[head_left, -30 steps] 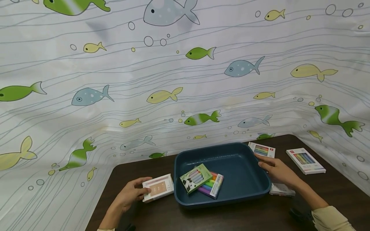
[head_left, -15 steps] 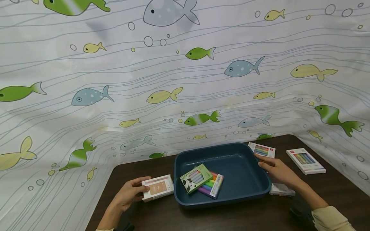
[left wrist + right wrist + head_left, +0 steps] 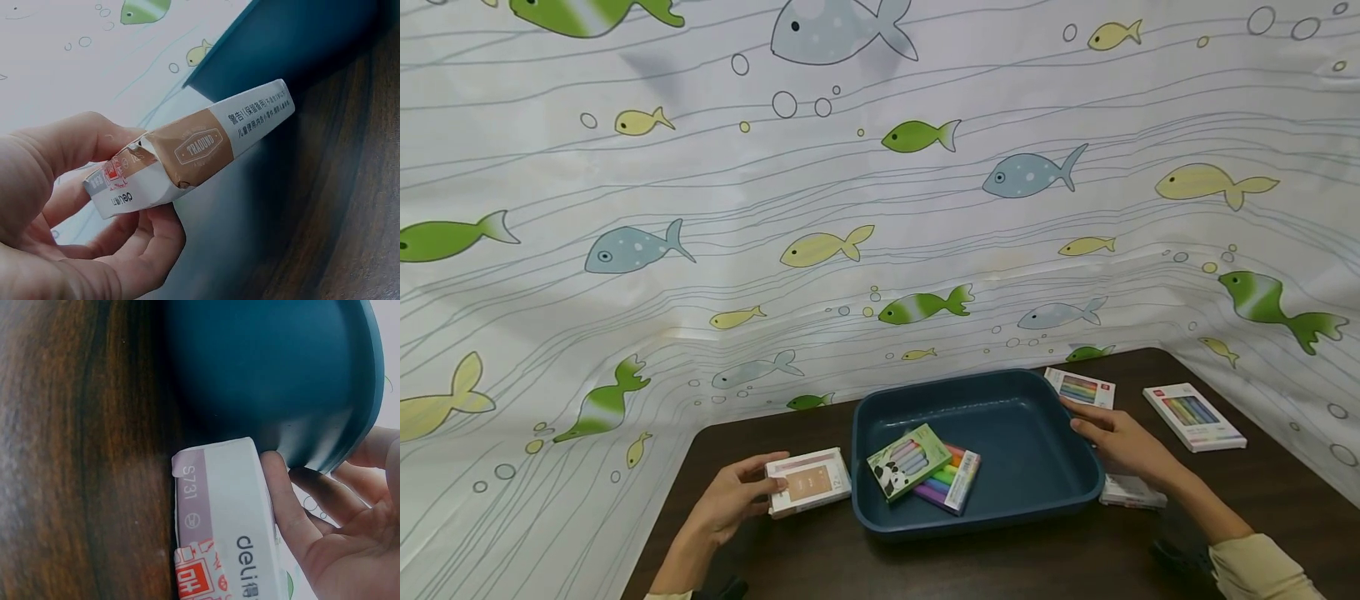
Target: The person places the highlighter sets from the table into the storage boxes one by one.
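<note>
Left hand [image 3: 730, 502] has the white-and-brown box [image 3: 808, 482] pinched at its left end, thumb on the top face. Left wrist view: that box is tilted, small end facing camera with "deli" print and a red stamp, corner near the fingers crumpled, brown panel on the side, Chinese text past it.

Box location: left of the blue tray [image 3: 1022, 454], outside it, right end close to the tray's left wall. Can't tell if they touch.

Right hand [image 3: 1120, 440] grips the tray by its right rim, other fingers against the outer wall.

In the tray, left half: green panda box [image 3: 910, 462] lying slanted, partly over the rainbow-striped box [image 3: 961, 485]. Both flat-ish, panda one on top.

Outside the tray, right side: white box with "S731" on its end [image 3: 237, 525], under the right hand, just beside the tray wall; one fingertip at its edge, contact unclear. White box with coloured stripes [image 3: 1080, 389] by the tray's far right corner. Another white box [image 3: 1195, 417] further right, well apart from the tray.

All on a dark wood table [image 3: 820, 567]. Fish-print sheet [image 3: 715, 183] behind and at the sides. Light sleeve [image 3: 1262, 568] on the right arm.
</note>
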Tool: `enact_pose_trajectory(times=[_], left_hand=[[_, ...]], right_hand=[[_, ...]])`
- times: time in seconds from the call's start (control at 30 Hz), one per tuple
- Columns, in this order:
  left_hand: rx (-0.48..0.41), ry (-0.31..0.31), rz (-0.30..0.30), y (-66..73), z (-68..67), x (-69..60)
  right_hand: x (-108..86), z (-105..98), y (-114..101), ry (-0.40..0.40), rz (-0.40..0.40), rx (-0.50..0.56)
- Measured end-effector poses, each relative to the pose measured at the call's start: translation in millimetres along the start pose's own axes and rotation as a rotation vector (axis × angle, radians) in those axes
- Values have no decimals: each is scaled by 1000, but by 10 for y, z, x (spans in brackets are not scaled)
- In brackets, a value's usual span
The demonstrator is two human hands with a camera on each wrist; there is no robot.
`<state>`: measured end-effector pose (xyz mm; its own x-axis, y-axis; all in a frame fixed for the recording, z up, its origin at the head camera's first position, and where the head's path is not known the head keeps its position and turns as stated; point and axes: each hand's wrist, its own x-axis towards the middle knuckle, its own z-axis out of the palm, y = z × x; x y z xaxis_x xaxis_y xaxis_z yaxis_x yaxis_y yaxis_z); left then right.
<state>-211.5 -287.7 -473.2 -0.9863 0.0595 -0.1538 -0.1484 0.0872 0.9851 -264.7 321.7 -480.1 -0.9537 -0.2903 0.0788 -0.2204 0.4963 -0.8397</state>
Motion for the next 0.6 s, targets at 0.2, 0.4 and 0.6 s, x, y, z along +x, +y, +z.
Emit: enact_pose_trajectory(times=[0.2,0.4,0.6], left_hand=[[4,15,30,71,-55,-67],[-2,22,57,159,-81,-118],[-10,62,74,225,-46,-110]], right_hand=[[10,13,12,-4,-6,0],[14,19,11,-8,-7,1],[15,-2,-7,-8,-4,45]])
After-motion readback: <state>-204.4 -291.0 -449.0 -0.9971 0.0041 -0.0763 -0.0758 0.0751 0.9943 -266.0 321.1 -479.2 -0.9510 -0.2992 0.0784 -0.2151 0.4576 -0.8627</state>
